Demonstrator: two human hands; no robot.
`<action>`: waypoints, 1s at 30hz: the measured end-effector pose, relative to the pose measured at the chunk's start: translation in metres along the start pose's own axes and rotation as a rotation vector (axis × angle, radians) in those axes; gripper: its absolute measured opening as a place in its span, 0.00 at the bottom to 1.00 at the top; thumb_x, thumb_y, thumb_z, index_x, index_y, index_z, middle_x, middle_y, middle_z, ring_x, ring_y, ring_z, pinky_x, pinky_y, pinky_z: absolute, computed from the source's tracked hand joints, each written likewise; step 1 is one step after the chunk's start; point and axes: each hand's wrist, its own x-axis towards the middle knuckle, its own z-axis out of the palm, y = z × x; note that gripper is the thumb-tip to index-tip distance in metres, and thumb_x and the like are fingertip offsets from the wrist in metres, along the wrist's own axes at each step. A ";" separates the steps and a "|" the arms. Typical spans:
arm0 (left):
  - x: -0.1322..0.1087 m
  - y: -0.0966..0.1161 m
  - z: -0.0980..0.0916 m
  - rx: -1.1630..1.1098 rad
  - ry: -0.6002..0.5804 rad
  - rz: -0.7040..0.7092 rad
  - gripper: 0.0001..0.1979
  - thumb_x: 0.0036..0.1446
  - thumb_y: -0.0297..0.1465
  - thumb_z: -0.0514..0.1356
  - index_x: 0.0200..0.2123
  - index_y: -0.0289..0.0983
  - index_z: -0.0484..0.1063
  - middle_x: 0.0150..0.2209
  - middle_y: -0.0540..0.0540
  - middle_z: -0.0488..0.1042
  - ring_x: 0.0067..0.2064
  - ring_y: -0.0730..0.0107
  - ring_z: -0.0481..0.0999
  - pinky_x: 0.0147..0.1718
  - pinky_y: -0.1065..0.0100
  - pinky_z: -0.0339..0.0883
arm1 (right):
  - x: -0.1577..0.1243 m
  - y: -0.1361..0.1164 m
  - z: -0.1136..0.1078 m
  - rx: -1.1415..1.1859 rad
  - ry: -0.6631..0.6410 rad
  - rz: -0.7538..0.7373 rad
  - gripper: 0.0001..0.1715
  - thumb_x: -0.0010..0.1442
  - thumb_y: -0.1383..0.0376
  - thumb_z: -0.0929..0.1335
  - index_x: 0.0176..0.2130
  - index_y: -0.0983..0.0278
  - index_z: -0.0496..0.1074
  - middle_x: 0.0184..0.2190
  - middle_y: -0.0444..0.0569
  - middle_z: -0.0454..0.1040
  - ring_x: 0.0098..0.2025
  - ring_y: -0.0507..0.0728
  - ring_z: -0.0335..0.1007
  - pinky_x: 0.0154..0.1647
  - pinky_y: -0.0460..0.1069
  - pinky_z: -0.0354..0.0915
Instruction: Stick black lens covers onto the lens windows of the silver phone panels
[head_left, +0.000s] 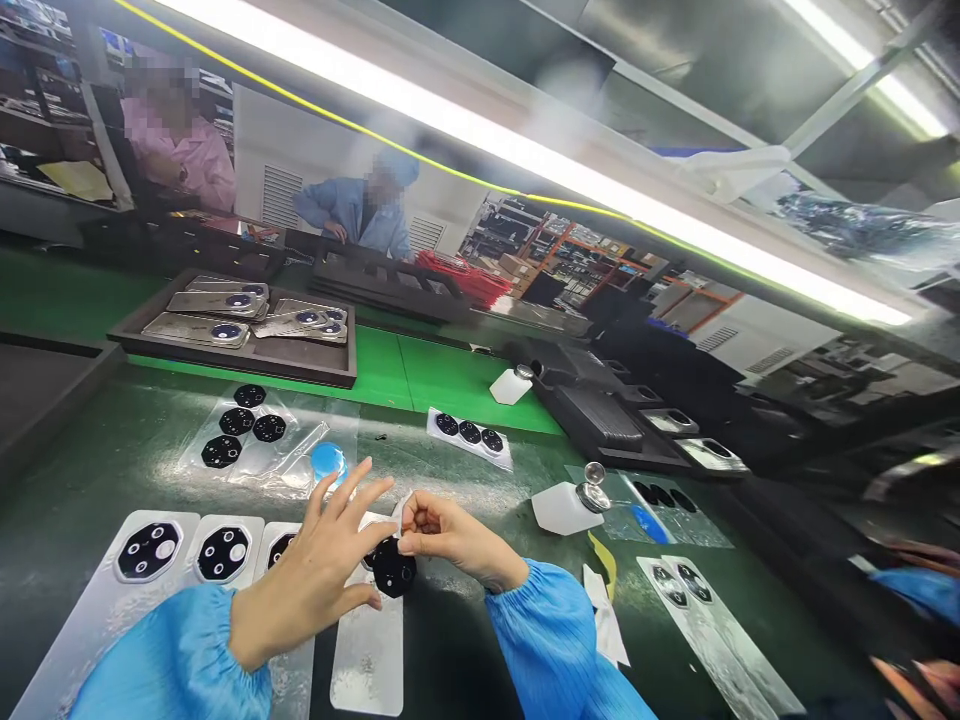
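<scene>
My left hand (319, 565) has its upper fingers spread, while thumb and forefinger hold a round black camera-lens disc (394, 572) above a silver phone back cover (369, 650). My right hand (446, 535) is closed in a pinch at the disc's top edge, on a small clear film tab. Several more silver back covers with black camera rings (150, 552) lie in a row to the left of my hands. Both arms wear blue sleeves.
A clear film sheet with several black discs (241, 425) and a blue round piece (328, 460) lies ahead. White dispenser bottles (564, 505) stand right. A dark tray of back covers (240, 320) sits on the green belt. Two people work across the line.
</scene>
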 end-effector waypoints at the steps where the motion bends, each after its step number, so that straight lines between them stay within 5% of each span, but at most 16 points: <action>1: 0.000 0.001 0.000 0.025 -0.001 0.007 0.31 0.48 0.28 0.73 0.55 0.46 0.68 0.70 0.44 0.52 0.72 0.42 0.40 0.66 0.36 0.38 | 0.001 0.000 0.001 0.005 -0.003 0.000 0.30 0.41 0.48 0.79 0.31 0.62 0.65 0.27 0.38 0.68 0.28 0.49 0.64 0.33 0.47 0.62; 8: -0.002 0.001 -0.002 -0.006 -0.051 -0.032 0.26 0.49 0.29 0.72 0.51 0.45 0.69 0.72 0.45 0.46 0.73 0.43 0.35 0.66 0.34 0.36 | 0.003 -0.001 0.008 -0.031 0.022 -0.036 0.30 0.42 0.48 0.79 0.33 0.61 0.65 0.27 0.39 0.69 0.29 0.51 0.65 0.34 0.49 0.64; 13: -0.004 -0.002 0.001 -0.105 -0.045 -0.111 0.21 0.51 0.31 0.70 0.48 0.43 0.70 0.73 0.43 0.44 0.73 0.42 0.33 0.66 0.34 0.36 | -0.014 -0.002 0.017 -0.174 0.201 -0.167 0.17 0.59 0.51 0.71 0.40 0.61 0.72 0.38 0.47 0.71 0.40 0.56 0.66 0.41 0.51 0.63; 18: -0.003 -0.006 0.004 -0.165 -0.040 -0.141 0.19 0.53 0.33 0.68 0.48 0.42 0.70 0.73 0.41 0.44 0.72 0.41 0.35 0.65 0.33 0.37 | -0.037 0.015 0.029 -0.271 0.314 -0.324 0.20 0.62 0.50 0.68 0.50 0.58 0.73 0.43 0.50 0.71 0.44 0.59 0.68 0.41 0.51 0.65; 25: -0.003 -0.005 0.006 -0.169 -0.033 -0.160 0.19 0.54 0.30 0.67 0.48 0.42 0.68 0.73 0.41 0.44 0.73 0.43 0.34 0.66 0.35 0.37 | -0.038 0.045 0.047 0.055 0.368 -0.136 0.22 0.62 0.46 0.67 0.33 0.62 0.70 0.32 0.45 0.65 0.27 0.51 0.57 0.24 0.47 0.57; 30: -0.003 -0.005 0.007 -0.156 -0.045 -0.155 0.21 0.53 0.29 0.67 0.49 0.42 0.67 0.73 0.42 0.43 0.73 0.46 0.33 0.66 0.37 0.37 | -0.033 0.045 0.052 0.188 0.368 -0.114 0.24 0.58 0.45 0.70 0.29 0.63 0.67 0.33 0.44 0.62 0.24 0.47 0.50 0.23 0.46 0.51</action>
